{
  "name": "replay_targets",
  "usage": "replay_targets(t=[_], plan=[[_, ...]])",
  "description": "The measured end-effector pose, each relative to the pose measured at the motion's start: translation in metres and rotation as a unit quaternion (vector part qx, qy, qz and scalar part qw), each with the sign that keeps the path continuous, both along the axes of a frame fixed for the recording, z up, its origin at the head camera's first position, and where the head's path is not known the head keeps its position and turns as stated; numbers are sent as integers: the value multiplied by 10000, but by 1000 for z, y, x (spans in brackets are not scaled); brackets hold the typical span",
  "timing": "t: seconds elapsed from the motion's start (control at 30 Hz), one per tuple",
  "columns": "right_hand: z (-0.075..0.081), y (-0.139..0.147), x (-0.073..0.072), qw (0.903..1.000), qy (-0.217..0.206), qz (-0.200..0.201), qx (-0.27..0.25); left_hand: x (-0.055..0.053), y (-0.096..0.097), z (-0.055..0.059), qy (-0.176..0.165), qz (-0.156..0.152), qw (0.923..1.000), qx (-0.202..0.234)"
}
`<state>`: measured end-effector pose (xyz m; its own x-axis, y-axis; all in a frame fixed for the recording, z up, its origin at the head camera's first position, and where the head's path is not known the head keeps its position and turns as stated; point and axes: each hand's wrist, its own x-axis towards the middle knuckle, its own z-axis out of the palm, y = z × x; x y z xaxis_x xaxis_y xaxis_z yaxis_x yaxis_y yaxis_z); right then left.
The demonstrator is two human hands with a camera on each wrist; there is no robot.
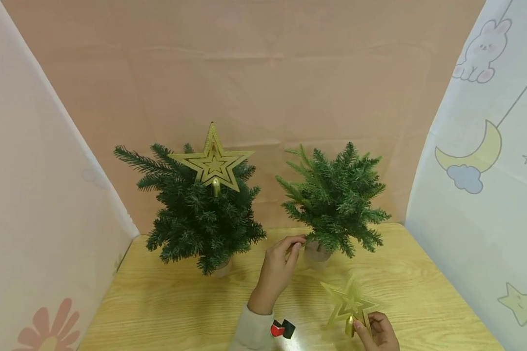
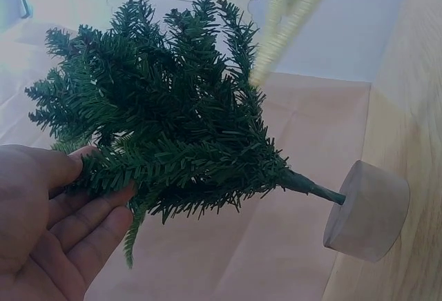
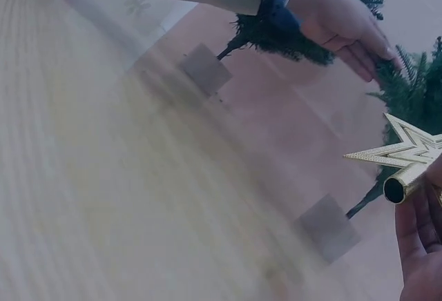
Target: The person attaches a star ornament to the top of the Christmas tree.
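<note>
On the left of the table (image 1: 158,312), a small tree (image 1: 202,224) bore a gold star (image 1: 215,165) that covered part of its top, and its low branches hid most of its base (image 1: 222,270). To its right, the left hand (image 1: 277,265) reached up to the other tree (image 1: 340,200), thumb and fingers pinching a branch (image 2: 166,159); its fingertips were partly lost in the needles. That tree stood on a pale round base (image 1: 316,258), half covered by foliage. In front of it, over the near part of the table, a second star (image 1: 352,303) was gripped by the right hand (image 1: 377,334), thumb curled against it, the hand cut off below. The star's long axis ran nearly front to back: top point toward the back cloth (image 1: 246,73), socket (image 1: 349,326) toward the person, its dark hollow end showing only from the right wrist. How high it hung I couldn't tell. Wood lay between it and the table's slanting right edge, beside a printed sheet (image 1: 470,234).
</note>
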<state>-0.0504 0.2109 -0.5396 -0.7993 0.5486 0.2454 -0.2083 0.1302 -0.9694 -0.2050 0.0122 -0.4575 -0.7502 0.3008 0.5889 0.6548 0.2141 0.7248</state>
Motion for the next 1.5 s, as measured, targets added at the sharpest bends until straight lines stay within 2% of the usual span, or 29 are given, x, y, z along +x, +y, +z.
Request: replay_targets(t=[0.2, 0.37, 0.6, 0.83, 1.03, 1.2, 1.5], plan=[[28, 5, -1, 9949, 610, 772, -238, -1, -1, 0, 75, 17, 10000, 19], [53, 6, -3, 9891, 854, 1107, -457, -2, -1, 0, 51, -20, 10000, 38], [86, 11, -4, 9849, 1103, 1319, -217, 0, -1, 2, 24, -25, 10000, -6], [120, 18, -9, 9845, 1026, 1396, 258, -1, 0, 0, 80, -48, 10000, 6], [141, 24, -19, 9730, 1270, 1778, 750, 0, 0, -1, -95, -42, 9999, -41], [159, 25, -28, 9653, 1407, 2055, 786, 0, 0, -2, -254, -34, 9996, -134], [186, 24, -46, 9518, 1615, 2448, 899, -1, 0, -1, -79, 13, 9999, -132]])
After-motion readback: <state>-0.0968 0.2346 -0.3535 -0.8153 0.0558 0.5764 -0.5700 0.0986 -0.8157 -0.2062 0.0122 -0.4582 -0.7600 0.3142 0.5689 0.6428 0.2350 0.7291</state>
